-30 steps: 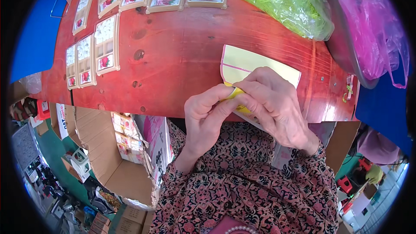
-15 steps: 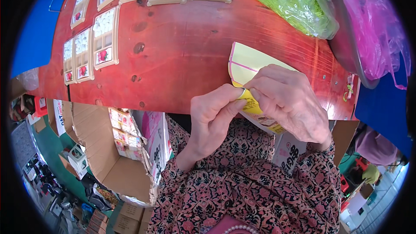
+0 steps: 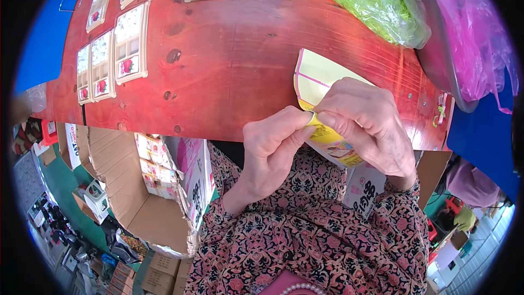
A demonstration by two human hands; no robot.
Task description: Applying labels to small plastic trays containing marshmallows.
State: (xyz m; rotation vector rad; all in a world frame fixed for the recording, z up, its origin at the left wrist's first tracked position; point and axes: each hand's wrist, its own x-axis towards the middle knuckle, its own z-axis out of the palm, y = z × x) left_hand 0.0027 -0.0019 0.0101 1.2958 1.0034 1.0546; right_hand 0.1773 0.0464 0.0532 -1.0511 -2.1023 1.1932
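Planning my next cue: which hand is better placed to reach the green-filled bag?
Probably the right hand: it is nearer the bag than the left hand, though both hold the yellow sheet.

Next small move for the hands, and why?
Probably shift the left hand's pinch slightly along the yellow sheet while the right hand steadies it: both hands pinch it close together, and it visibly curves there.

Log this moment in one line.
left hand: pinching thin yellow printed sheet | right hand: holding same sheet | nearby: red wooden table
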